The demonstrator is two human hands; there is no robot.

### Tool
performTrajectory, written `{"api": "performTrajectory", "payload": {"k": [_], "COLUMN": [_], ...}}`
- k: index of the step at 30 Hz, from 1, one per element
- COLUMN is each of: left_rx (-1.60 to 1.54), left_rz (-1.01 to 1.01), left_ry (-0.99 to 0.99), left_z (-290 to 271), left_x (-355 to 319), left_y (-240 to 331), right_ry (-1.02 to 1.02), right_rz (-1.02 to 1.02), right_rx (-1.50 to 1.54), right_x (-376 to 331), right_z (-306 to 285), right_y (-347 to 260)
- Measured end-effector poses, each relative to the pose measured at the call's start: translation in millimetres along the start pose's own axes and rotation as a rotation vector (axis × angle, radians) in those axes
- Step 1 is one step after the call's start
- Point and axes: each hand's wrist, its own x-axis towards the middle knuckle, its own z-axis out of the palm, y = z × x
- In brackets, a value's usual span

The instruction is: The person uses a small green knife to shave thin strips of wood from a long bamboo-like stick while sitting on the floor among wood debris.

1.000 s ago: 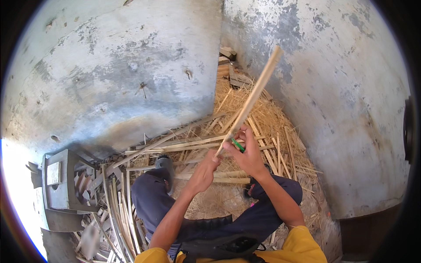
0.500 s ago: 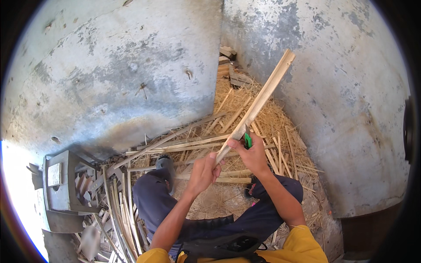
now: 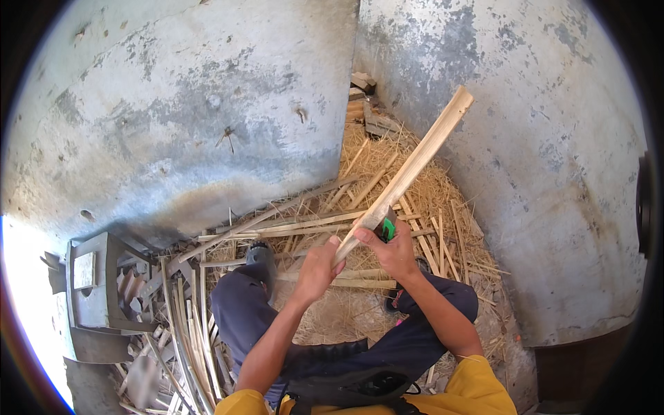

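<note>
A rough, makeshift woodworking corner, more workshop than home, is suggested by the ground, which is strewn with straw-coloured shavings [image 3: 437, 185] and crossed by loose pale strips [image 3: 366, 283], while a bundle of longer strips [image 3: 205, 325] is laid at the left. The spot is closed in by a left wall [image 3: 173, 83] and a right wall [image 3: 553, 173], whose pale coating is scuffed, stained and flaked to grey. Rough blocks [image 3: 380, 126] are piled near where these meet, and a worn, grey, box-like frame [image 3: 92, 306] is surrounded by scraps.
</note>
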Motion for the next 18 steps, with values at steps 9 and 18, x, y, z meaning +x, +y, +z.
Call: {"api": "performTrajectory", "payload": {"k": [9, 18], "left_rx": [-0.053, -0.376], "left_rz": [0.065, 0.043], "left_ry": [-0.187, -0.383], "left_z": [-4, 1], "left_x": [1, -16], "left_y": [-5, 22], "right_ry": [0.018, -0.039], "right_rz": [0.043, 0.142], "right_rx": [0.041, 0.157], "right_x": [-1, 4], "right_z": [-4, -28], "right_y": [-7, -6]}}
